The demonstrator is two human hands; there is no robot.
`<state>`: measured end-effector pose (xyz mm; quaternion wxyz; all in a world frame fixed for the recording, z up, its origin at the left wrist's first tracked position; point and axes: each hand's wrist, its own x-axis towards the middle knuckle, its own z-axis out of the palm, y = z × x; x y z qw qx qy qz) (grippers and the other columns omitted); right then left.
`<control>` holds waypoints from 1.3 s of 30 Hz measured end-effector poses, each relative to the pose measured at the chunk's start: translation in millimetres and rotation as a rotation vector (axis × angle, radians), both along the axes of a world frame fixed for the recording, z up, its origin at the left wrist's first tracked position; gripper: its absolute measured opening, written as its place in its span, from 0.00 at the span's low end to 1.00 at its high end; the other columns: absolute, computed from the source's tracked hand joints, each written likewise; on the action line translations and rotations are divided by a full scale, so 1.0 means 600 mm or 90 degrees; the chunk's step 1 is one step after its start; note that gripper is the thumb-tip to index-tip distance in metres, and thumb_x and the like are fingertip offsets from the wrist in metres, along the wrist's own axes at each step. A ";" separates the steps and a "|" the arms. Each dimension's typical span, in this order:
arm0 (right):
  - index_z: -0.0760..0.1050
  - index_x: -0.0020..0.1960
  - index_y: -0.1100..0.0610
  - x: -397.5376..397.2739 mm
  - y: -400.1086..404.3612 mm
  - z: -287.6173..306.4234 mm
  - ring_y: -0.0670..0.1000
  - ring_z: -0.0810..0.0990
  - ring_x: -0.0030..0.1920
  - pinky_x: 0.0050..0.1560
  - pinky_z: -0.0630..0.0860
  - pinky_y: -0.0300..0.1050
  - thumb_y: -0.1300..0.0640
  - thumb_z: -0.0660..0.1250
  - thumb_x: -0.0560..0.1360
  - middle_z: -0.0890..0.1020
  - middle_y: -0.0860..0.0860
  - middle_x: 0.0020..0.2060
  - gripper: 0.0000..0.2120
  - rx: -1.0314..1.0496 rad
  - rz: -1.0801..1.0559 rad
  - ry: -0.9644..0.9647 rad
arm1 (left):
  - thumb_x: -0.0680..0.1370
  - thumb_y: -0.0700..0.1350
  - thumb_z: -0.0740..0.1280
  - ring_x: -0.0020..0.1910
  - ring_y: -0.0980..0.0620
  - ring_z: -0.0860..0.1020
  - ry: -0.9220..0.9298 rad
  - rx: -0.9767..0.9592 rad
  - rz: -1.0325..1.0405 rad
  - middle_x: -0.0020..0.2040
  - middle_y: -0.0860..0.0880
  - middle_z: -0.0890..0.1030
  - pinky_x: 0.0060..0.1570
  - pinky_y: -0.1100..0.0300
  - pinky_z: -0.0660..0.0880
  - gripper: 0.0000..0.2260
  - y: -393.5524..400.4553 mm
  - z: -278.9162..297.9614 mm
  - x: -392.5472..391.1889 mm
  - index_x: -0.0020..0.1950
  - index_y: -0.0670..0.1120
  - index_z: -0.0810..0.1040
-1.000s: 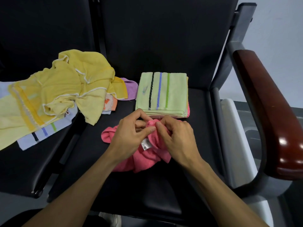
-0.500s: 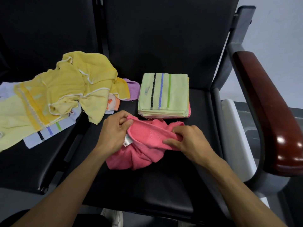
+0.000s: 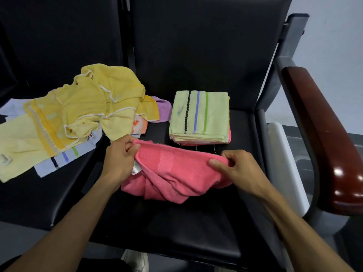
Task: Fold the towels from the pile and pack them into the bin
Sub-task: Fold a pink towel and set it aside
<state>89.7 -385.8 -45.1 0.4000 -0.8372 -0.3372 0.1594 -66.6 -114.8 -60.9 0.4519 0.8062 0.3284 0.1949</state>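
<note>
Hands (image 3: pixel 119 157) farther apart, pink towel (image 3: pixel 176 171) wider.

Single head view, sitting above person's forearms, looking forward and steeply down onto black seat (image 3: pixel 196 222) at close range. Left hand (image 3: pixel 119 160) and right hand (image 3: pixel 237 169) lying mid-frame; backrest filling top, armrest (image 3: pixel 322 138) bending at right edge. No second view sharing scene.

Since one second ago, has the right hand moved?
Yes. The right hand moved rightward, pulling the pink towel edge, from below the folded green towel's middle to beyond its right edge.
</note>
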 end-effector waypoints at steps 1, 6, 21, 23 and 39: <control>0.70 0.33 0.55 0.004 -0.004 0.001 0.44 0.71 0.29 0.32 0.70 0.44 0.46 0.73 0.76 0.75 0.50 0.26 0.20 0.019 0.012 0.032 | 0.82 0.39 0.64 0.39 0.36 0.80 0.000 -0.001 0.007 0.39 0.37 0.82 0.40 0.43 0.76 0.08 0.004 0.000 -0.001 0.45 0.45 0.79; 0.72 0.33 0.50 0.010 -0.019 -0.009 0.47 0.73 0.30 0.34 0.72 0.50 0.47 0.71 0.76 0.76 0.46 0.26 0.16 -0.064 0.001 -0.094 | 0.83 0.40 0.64 0.43 0.36 0.81 0.012 -0.002 0.028 0.40 0.39 0.83 0.44 0.41 0.78 0.08 0.013 0.002 -0.007 0.46 0.46 0.79; 0.63 0.28 0.54 0.023 -0.046 0.001 0.45 0.62 0.26 0.28 0.59 0.41 0.42 0.76 0.70 0.65 0.45 0.22 0.27 -0.024 -0.070 -0.075 | 0.83 0.39 0.63 0.34 0.46 0.71 0.044 0.001 0.080 0.41 0.30 0.78 0.33 0.56 0.66 0.07 0.021 0.004 -0.012 0.46 0.39 0.77; 0.65 0.29 0.55 0.026 -0.049 0.005 0.43 0.63 0.27 0.29 0.61 0.41 0.44 0.75 0.72 0.67 0.45 0.23 0.25 0.009 -0.061 -0.042 | 0.83 0.39 0.63 0.34 0.46 0.72 0.048 0.008 0.085 0.41 0.31 0.79 0.34 0.56 0.67 0.07 0.024 0.001 -0.012 0.46 0.40 0.77; 0.71 0.38 0.44 0.035 -0.071 -0.012 0.54 0.79 0.41 0.49 0.70 0.53 0.55 0.70 0.77 0.77 0.44 0.32 0.12 -0.232 -0.038 -0.220 | 0.83 0.39 0.64 0.35 0.46 0.73 0.046 0.021 0.106 0.41 0.33 0.80 0.37 0.55 0.68 0.07 0.044 -0.008 -0.021 0.45 0.41 0.77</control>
